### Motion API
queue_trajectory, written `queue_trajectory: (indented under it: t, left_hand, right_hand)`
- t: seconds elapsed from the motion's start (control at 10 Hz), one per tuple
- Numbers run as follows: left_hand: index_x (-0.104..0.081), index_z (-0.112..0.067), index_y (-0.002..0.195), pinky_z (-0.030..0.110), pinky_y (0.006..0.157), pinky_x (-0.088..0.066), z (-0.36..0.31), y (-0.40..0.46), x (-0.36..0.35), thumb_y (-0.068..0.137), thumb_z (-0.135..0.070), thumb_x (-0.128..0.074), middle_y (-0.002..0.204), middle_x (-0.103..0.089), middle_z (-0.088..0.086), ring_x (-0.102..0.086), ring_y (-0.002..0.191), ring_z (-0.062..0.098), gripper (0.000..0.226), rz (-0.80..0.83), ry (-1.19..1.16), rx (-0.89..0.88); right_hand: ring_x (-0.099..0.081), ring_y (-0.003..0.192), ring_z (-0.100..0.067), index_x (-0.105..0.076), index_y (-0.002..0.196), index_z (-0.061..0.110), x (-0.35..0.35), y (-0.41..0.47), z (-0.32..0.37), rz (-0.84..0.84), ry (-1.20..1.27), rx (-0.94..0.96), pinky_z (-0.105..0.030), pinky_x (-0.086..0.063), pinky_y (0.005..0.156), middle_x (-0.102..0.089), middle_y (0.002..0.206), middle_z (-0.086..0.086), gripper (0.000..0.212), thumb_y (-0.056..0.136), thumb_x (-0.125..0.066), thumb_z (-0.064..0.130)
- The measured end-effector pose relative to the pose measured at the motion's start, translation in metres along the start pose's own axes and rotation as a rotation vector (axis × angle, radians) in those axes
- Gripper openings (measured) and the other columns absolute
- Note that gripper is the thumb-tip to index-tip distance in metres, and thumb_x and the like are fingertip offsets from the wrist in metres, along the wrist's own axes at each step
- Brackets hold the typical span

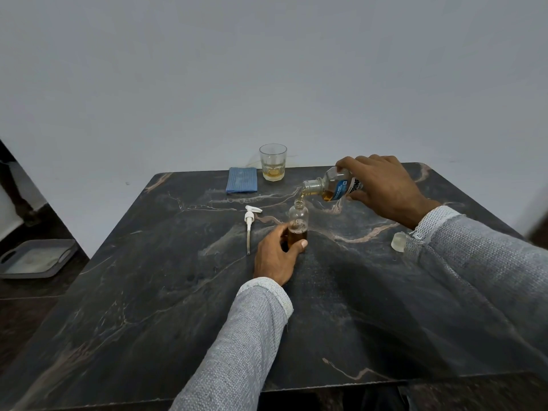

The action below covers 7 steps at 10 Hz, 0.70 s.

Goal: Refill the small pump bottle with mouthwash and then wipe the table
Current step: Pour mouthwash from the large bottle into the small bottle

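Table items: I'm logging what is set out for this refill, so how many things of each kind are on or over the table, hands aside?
Bottles: 2, the small bottle and the mouthwash bottle
Pump heads: 1, pump head
Caps: 1, cap
Glasses: 1, glass
Cloths: 1, blue cloth
Total: 6

Plain pale wall (267, 69); dark marble table (148, 292); dark floor (26, 315); grey tray (35, 258) left.

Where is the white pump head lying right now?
In the head view, the white plastic pump head lies flat on the dark marble table, left of the small clear glass bottle that the left hand steadies, nearer than the folded blue cloth.
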<state>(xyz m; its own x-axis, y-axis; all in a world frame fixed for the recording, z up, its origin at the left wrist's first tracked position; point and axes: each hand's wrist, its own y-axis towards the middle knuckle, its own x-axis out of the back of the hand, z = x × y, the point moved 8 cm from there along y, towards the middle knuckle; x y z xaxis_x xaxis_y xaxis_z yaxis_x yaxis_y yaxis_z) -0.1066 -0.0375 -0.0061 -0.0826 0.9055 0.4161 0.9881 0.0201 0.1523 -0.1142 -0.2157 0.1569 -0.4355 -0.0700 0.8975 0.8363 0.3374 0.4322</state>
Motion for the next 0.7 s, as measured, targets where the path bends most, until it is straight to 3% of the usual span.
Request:
queue_trajectory:
  t: [0.7]
  left_hand:
    - [-0.055,-0.026,0.128,0.044,0.103,-0.045,-0.0002,0.0003,0.0007,0.082,-0.033,-0.073,0.127,-0.063,-0.002,-0.057,0.117,0.016,0.05,-0.005,0.018,0.006]
  right_hand:
    - [-0.059,0.107,-0.032,-0.05,0.129,0.017,0.0025,0.0001,0.0009,-0.023,-0.007,0.021,-0.046,-0.037,0.099,-0.066,0.118,-0.009,0.057,0.079,-0.078,0.023]
